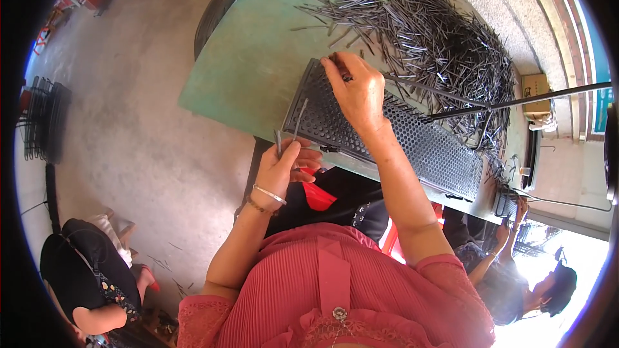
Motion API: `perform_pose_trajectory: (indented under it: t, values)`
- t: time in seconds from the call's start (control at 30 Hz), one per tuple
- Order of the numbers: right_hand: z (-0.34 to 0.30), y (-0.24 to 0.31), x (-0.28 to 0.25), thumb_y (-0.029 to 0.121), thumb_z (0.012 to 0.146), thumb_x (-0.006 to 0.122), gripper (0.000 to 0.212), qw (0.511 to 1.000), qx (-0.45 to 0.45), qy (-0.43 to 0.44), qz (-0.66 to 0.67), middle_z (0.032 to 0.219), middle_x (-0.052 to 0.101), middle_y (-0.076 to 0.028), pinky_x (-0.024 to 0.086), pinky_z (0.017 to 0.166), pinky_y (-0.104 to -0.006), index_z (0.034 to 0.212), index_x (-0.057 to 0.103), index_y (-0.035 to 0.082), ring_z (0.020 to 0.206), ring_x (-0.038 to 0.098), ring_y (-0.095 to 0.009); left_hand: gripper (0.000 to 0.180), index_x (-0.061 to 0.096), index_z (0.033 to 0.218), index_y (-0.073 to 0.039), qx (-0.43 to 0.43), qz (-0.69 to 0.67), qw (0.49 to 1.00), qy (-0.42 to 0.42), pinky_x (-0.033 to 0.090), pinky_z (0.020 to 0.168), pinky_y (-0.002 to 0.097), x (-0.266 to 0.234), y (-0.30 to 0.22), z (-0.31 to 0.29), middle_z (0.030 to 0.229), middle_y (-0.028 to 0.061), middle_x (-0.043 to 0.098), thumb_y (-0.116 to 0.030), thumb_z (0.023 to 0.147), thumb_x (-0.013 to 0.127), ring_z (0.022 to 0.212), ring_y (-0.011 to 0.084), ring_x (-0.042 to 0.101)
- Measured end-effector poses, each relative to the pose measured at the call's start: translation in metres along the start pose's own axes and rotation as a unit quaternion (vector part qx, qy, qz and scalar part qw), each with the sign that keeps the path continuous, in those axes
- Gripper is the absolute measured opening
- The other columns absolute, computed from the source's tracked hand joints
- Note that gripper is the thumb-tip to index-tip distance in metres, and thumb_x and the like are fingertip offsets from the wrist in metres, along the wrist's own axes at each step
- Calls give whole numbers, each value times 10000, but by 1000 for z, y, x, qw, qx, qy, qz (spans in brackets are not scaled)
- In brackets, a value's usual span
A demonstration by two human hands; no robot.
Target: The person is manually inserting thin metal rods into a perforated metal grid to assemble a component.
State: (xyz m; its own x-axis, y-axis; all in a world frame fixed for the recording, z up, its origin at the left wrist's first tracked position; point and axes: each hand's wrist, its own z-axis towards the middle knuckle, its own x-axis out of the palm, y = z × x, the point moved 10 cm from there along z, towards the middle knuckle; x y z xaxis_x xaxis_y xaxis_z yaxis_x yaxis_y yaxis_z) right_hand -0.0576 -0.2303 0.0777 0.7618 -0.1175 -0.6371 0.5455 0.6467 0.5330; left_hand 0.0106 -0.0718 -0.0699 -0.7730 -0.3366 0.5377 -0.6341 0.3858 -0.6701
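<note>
A long black perforated panel (433,148) lies slantwise on the green table, its face full of small round holes. Just off its near left corner, my left hand (281,166) pinches thin grey sticks (300,119) between thumb and forefinger; they point up toward the panel, the other fingers loosely curled. Over the panel's left part is my right hand (356,87), thumb and forefinger brought together at the far edge. Whatever those fingertips hold is too small or hidden to name. A big heap of dark thin sticks (445,26) spreads beyond the panel.
The green tabletop (238,71) reaches far left. A dark metal bar (522,100) crosses at the right. A co-worker (503,283) works at the table's right end; another person (90,277) sits lower left. Black racks (45,119) stand at the left wall, a cardboard box (535,93) at right.
</note>
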Motion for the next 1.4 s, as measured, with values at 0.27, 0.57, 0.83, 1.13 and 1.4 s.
perform_pose_trajectory:
  t: [0.27,0.57,0.83,1.13,1.4]
  values:
    - [3,-2,13,86,780,705,170,994,8,79,77,802,665,-127,502,623,-281,885,645,-33,670,639,-200,304,531,1067,14,-5,2,1000,-1,545,605,272,2,-2,-1,926,145,648,-262,965,457,784,181,644]
    - [-5,-4,4,80,770,714,333,1000,-7,8,26,789,668,-72,492,659,-288,1092,631,91,677,624,-192,297,530,1070,16,-4,-1,1000,11,547,597,268,7,0,-1,936,155,648,-251,968,450,778,183,647]
    - [-10,-4,-4,100,739,730,352,997,-58,-44,-6,764,652,-12,394,712,-321,1079,639,120,666,565,-196,321,526,1090,31,-18,-9,1000,16,554,592,275,12,6,1,948,163,647,-257,962,461,791,195,645]
    - [-16,7,1,137,753,710,158,989,-123,-15,-83,876,631,-46,397,752,-341,898,682,79,779,565,-230,350,525,1080,33,-31,0,999,11,555,610,295,14,4,4,942,165,649,-291,966,458,776,199,645]
    - [-49,2,14,146,861,659,247,924,170,254,229,863,674,-67,472,685,-262,1045,638,-17,786,595,-111,347,513,1077,19,63,14,997,42,551,588,275,30,-19,-1,925,157,649,-305,973,447,760,182,646]
